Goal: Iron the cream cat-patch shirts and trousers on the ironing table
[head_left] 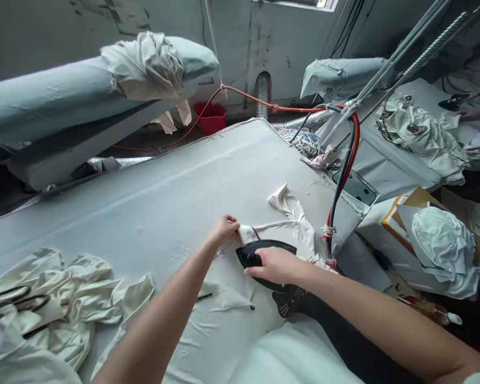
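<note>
My right hand is wrapped round the handle of a black clothes iron, whose pointed end faces left. The iron rests on a cream cloth garment that is spread on the pale padded table. At the iron's tip, my left hand pinches the edge of the same garment between thumb and fingers. A flap of the cloth with thin dark cords lies nearer to me, below the left hand. The iron's underside is hidden against the fabric.
Crumpled cream garments with dark cords lie at the left. Red and black hoses hang down to the right of the iron. At the right stands a box with a bundled white cloth. A red bucket is behind the table.
</note>
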`<state>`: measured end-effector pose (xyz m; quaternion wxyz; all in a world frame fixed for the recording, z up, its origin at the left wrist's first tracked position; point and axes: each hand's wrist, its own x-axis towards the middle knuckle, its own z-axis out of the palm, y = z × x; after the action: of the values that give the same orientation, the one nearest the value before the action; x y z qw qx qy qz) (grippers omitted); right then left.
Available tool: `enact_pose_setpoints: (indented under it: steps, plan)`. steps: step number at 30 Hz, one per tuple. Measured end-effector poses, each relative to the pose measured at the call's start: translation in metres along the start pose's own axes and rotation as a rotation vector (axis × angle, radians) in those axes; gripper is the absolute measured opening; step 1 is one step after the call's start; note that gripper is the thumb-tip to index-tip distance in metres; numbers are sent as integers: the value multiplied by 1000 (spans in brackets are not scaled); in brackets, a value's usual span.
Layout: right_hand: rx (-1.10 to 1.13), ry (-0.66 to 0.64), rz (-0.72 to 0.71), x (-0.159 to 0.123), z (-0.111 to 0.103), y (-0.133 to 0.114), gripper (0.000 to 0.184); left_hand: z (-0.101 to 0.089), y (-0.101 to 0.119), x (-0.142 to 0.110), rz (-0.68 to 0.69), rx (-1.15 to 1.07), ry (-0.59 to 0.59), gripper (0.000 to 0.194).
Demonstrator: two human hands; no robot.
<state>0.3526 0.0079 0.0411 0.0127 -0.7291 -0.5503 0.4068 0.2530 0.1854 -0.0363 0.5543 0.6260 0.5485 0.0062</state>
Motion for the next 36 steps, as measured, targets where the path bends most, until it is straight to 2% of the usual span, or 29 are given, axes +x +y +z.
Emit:
enact_pose_setpoints:
  steps: [2, 4, 7, 9, 10, 13, 15, 17, 19, 20, 22, 24, 25, 26, 28, 30, 33, 34, 35, 36]
  plan:
    - [-19, -9, 14, 5, 21, -10, 45, 1, 0, -1, 44, 61, 33, 13]
    - [2, 72, 21, 19, 22, -13, 47, -6, -8, -12, 96, 110, 89, 14]
    - [33, 212, 74, 52, -7, -12, 51, -31, -40, -48, 237, 296, 321, 20]
    - [-8, 156, 41, 73, -30, -15, 47, -50, -68, -77, 230, 489, 472, 29]
    - [-54, 75, -26, 81, -37, -19, 44, -58, -81, -90, 179, 574, 493, 30]
    - [-292, -160, -333, 96, -36, -45, 41, -74, -104, -108, 13, 697, 415, 22]
    - [-443, -180, -446, 101, -23, -70, 40, -80, -106, -106, 13, 745, 394, 25]
    - [-502, -156, -432, 104, -11, -92, 40, -85, -102, -99, 78, 788, 400, 26]
    - [-494, -165, -364, 100, -6, -104, 43, -94, -98, -91, 248, 821, 347, 26]
    - [-481, -184, -333, 94, -5, -105, 47, -99, -97, -88, 368, 837, 276, 28]
    - [-432, -219, -282, 75, -3, -99, 56, -112, -97, -82, 597, 892, 58, 32]
    - [-356, -229, -233, 48, 7, -89, 59, -121, -96, -74, 717, 969, -144, 25]
    - [-317, -228, -207, 35, 16, -85, 58, -123, -96, -69, 740, 996, -190, 21]
    - [-283, -226, -178, 23, 28, -82, 53, -122, -96, -65, 754, 1009, -200, 18]
    - [-230, -216, -119, 10, 52, -81, 45, -116, -100, -62, 780, 968, -129, 16]
    - [-163, -168, -103, 12, 71, -87, 42, -104, -116, -70, 731, 834, 75, 23]
    - [-53, -28, -137, 37, 78, -106, 45, -92, -163, -111, 433, 644, 479, 34]
    - [-36, 7, -133, 48, 75, -113, 44, -91, -181, -131, 315, 634, 558, 36]
    - [-36, 35, -118, 60, 71, -120, 43, -92, -200, -153, 203, 649, 577, 37]
    - [-52, 52, -97, 70, 67, -126, 42, -96, -217, -174, 98, 670, 545, 37]
